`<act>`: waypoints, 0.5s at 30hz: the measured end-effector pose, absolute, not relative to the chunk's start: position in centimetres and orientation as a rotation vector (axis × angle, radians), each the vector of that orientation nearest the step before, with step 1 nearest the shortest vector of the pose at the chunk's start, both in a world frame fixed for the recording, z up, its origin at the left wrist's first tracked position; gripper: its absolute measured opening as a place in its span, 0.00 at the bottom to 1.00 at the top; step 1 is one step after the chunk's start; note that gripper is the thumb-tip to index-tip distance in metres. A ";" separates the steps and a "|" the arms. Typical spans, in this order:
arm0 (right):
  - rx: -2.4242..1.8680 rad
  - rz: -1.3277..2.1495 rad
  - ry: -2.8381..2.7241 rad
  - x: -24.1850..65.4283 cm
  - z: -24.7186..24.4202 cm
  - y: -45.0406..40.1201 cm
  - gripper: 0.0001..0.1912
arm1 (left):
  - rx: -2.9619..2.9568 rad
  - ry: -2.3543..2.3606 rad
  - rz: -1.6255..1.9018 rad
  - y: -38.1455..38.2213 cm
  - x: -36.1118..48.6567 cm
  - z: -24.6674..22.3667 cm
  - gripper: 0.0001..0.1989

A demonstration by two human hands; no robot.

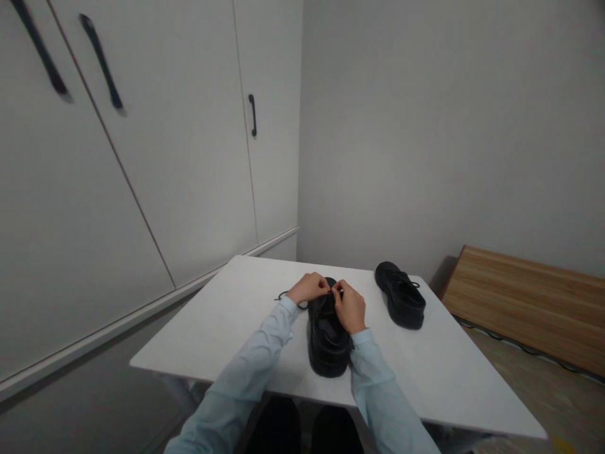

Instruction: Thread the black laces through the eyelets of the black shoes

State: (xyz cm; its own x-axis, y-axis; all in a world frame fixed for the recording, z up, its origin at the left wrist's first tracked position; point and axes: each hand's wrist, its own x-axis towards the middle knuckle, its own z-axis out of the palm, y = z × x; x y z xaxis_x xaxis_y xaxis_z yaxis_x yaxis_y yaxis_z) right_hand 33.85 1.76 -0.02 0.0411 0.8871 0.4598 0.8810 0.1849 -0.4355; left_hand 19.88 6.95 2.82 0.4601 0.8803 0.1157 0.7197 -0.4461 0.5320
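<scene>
A black lace-up shoe (329,347) stands on the white table in front of me, its heel toward me and its toe pointing away. My left hand (309,287) is at the upper left of the shoe, its fingers pinched on the black shoelace (302,307). Part of that lace trails out to the left, beyond my wrist. On the other side, my right hand (350,306) pinches at the lacing too, its fingertips close to those of the left. Between them the fingers hide most of the lacing.
A second black shoe (401,296), with its lace tied, rests on the right of the white table (203,340). White cabinets (189,126) with dark handles line the left side. A grey wall (449,126) rises behind. A wood-grain board (529,302) stands at the right.
</scene>
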 end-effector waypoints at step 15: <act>-1.207 0.663 -1.276 36.5 -1.1 3.5 0.10 | 2.112 1.345 0.976 6.3 22.7 3.6 0.06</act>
